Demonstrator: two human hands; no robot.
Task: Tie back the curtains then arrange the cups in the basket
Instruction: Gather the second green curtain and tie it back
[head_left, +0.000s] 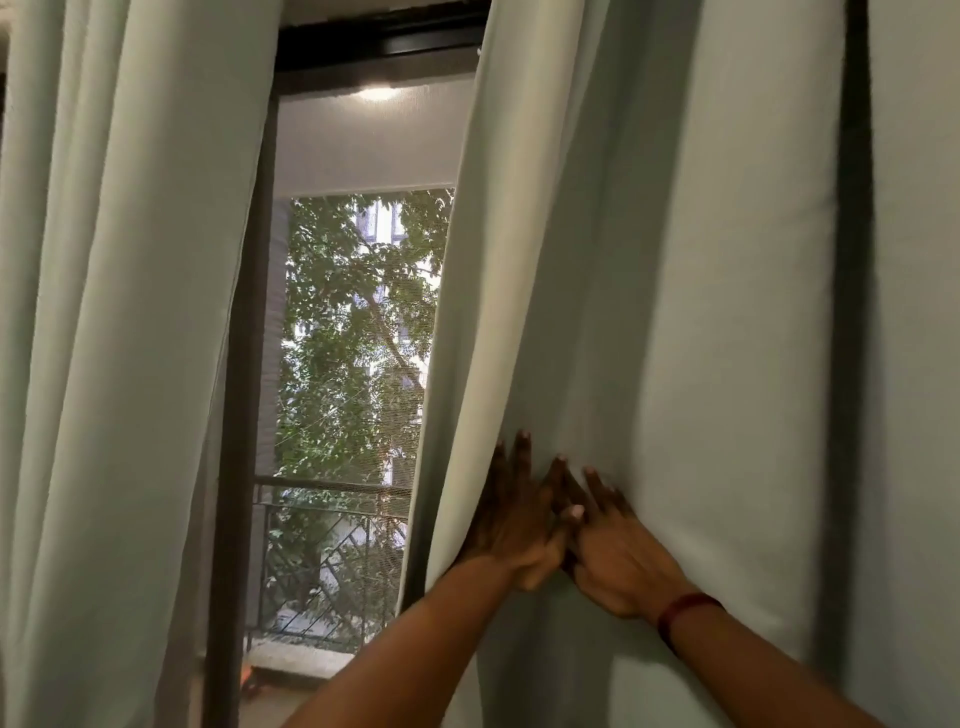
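Note:
Two pale green curtains hang before a window. The left curtain (119, 312) hangs loose at the left. The right curtain (701, 260) fills the right half of the view. My left hand (511, 514) lies flat on the right curtain near its inner edge, fingers spread and pointing up. My right hand (615, 551), with a red band at the wrist, presses the same fabric right beside it, and the two hands touch. Neither hand visibly grips the cloth. No tie-back, cups or basket are in view.
Between the curtains stands a dark window frame (244, 415) with a mesh screen. Beyond it are a balcony railing (332, 514), trees and a lit ceiling lamp (376, 93). A dark vertical strip (854, 312) runs down the far right.

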